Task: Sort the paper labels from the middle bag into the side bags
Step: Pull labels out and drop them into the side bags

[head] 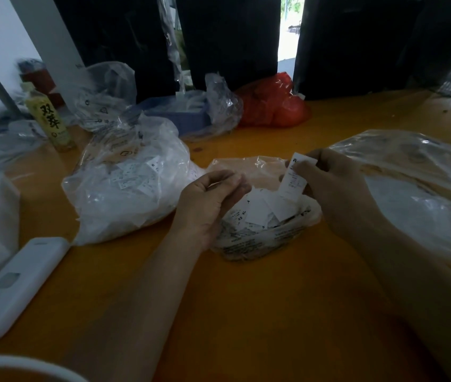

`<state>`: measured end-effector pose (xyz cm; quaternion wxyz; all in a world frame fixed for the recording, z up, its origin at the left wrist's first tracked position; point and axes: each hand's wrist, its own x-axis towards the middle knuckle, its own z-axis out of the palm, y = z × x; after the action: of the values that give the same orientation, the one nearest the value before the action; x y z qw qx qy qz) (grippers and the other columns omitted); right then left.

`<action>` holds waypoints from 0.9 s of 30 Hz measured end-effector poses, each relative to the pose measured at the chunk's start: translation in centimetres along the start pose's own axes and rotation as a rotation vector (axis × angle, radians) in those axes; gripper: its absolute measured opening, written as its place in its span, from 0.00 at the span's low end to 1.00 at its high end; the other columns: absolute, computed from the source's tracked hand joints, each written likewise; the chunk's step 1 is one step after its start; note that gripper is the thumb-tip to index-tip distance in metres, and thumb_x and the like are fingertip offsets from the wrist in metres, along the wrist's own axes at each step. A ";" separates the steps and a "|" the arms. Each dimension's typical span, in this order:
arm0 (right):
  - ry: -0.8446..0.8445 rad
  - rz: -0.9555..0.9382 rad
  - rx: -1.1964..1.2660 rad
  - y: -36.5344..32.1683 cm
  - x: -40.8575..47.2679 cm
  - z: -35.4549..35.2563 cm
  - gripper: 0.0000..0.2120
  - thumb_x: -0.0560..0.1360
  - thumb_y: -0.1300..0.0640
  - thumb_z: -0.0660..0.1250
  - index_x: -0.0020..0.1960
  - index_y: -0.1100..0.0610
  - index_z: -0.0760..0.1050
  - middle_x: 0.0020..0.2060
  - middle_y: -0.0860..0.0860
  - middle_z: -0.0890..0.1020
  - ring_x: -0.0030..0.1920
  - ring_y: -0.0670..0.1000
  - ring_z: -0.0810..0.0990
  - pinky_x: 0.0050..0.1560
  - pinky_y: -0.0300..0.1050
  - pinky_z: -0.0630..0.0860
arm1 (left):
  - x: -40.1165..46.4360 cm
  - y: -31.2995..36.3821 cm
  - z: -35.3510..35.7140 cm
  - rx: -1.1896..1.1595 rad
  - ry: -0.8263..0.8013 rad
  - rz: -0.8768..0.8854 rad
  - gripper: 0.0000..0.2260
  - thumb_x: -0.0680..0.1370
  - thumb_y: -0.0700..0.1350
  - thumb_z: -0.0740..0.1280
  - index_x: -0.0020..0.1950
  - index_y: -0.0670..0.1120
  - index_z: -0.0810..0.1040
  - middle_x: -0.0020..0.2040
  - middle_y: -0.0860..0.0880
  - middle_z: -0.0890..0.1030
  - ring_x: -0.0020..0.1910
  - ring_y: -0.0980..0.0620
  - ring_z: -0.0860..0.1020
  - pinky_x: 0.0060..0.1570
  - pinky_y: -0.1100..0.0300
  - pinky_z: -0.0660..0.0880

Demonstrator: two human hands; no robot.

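The middle bag [260, 241], a small clear plastic bag with printed text, lies open on the orange table and holds several white paper labels [268, 209]. My right hand [331, 188] pinches one white label [296, 176] upright above the bag's right side. My left hand [210, 205] hovers over the bag's left edge with its fingers curled; no label shows in it. A large clear bag [125, 188] with several labels sits to the left. Another large clear bag [417, 194] lies to the right, behind my right forearm.
A white device [14, 285] lies at the front left. A yellow-labelled bottle [50, 117] stands at the back left. Behind are more clear bags [103, 95], a blue tray [180, 114] and a red bag [274, 106]. A white rim [25, 368] shows at the bottom left.
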<state>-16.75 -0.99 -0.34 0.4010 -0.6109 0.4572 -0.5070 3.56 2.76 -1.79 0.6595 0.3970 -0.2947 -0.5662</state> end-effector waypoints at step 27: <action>0.010 -0.197 -0.315 -0.2 -0.4 0.4 0.06 0.80 0.52 0.69 0.56 0.52 0.78 0.40 0.43 0.84 0.38 0.39 0.83 0.39 0.39 0.82 | -0.2 -0.2 0.1 0.106 -0.097 0.006 0.15 0.72 0.42 0.75 0.56 0.38 0.85 0.52 0.39 0.88 0.53 0.44 0.88 0.49 0.61 0.83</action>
<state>-16.34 -0.54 -0.37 0.2464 -0.7054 0.4708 -0.4691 3.30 2.92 -1.90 0.6242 0.4028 -0.3571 -0.5663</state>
